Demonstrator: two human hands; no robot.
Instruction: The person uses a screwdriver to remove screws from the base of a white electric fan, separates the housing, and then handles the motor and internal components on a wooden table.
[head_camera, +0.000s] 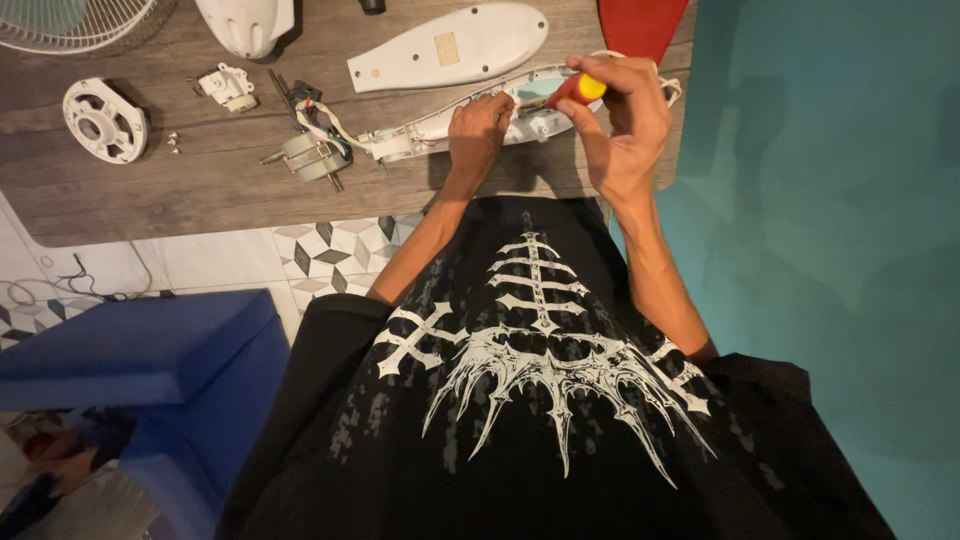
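My right hand (620, 120) grips a screwdriver with a red and yellow handle (578, 90), held upright over an open white plastic housing shell (440, 125) on the wooden table (200, 190). My left hand (478, 130) presses down on that shell just left of the screwdriver. Wires run from the shell's left end to a small grey motor (310, 157). The screwdriver's tip is hidden behind my fingers.
A white oval cover (450, 45) lies behind the shell. Further left are a small white gear box (228, 86), a round white ring part (103, 120), loose screws (174, 142), a fan grille (70, 22) and a white dome cover (245, 22). A blue cushion (140, 360) sits below the table's edge.
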